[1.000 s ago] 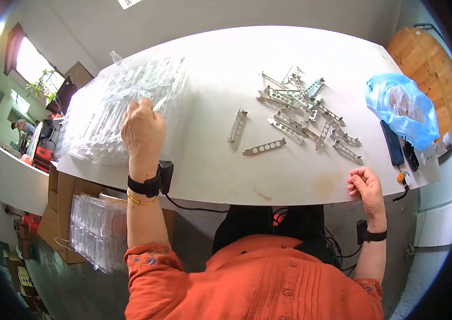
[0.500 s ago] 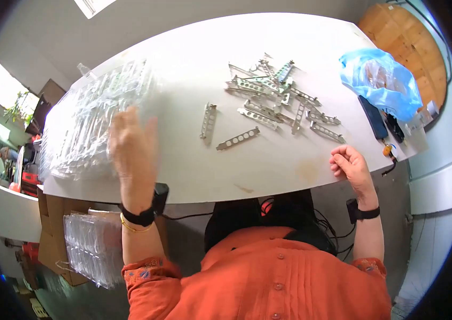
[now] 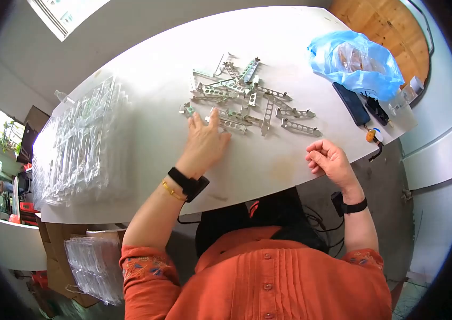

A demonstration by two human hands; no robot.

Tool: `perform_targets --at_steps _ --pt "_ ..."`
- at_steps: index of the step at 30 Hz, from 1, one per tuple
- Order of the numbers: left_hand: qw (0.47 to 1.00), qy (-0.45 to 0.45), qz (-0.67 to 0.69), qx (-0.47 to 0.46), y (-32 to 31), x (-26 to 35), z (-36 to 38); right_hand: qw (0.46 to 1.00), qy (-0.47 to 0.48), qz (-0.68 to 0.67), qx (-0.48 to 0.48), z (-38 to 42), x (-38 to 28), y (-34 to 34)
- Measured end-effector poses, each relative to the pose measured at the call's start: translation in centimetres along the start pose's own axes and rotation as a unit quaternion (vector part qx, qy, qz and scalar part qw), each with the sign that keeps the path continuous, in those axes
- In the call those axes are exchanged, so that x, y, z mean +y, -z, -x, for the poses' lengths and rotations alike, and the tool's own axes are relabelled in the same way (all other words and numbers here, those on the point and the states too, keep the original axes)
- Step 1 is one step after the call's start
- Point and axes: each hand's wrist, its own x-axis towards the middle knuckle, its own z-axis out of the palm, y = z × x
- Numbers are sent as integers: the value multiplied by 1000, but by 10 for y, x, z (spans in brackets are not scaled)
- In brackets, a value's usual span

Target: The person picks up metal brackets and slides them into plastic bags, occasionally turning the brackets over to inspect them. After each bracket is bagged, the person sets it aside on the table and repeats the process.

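We have the pile of metal brackets (image 3: 220,93) on the white table (image 3: 156,176). Our left hand (image 3: 204,144) is open at the pile's near-left edge, fingertips at the brackets, grip unclear; our right hand (image 3: 330,160) is loosely closed, near-right of it. Clear plastic trays (image 3: 76,144) left of pile, 1 blue bag (image 3: 354,66) right.

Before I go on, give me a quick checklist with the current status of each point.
1. Left hand at the near left side of the metal brackets: ok.
2. Firm hold on a bracket: cannot tell; the hand hides any contact.
3. Brackets lying separately: not ok; many overlap in the pile.
4. Right hand apart from the brackets: ok, fingers curled.
5. Left hand off the stacked clear plastic trays: ok.
6. Blue bag apart from the brackets: ok.
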Motion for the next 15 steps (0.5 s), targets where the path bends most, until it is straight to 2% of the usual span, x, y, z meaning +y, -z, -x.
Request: perform_targets --at_steps 1,7,10,15 --pt "999 -42 5 21 -5 0 -13 1000 -3 -2 -3 0 0 1" --pt "992 -66 107 -1 0 33 -53 999 3 -36 -18 -1 6 8" --pt "997 -71 25 -10 10 63 -61 998 -8 -57 -24 -1 6 13" --pt "993 -108 -11 -52 11 100 -74 994 -1 -102 -42 -3 7 19"
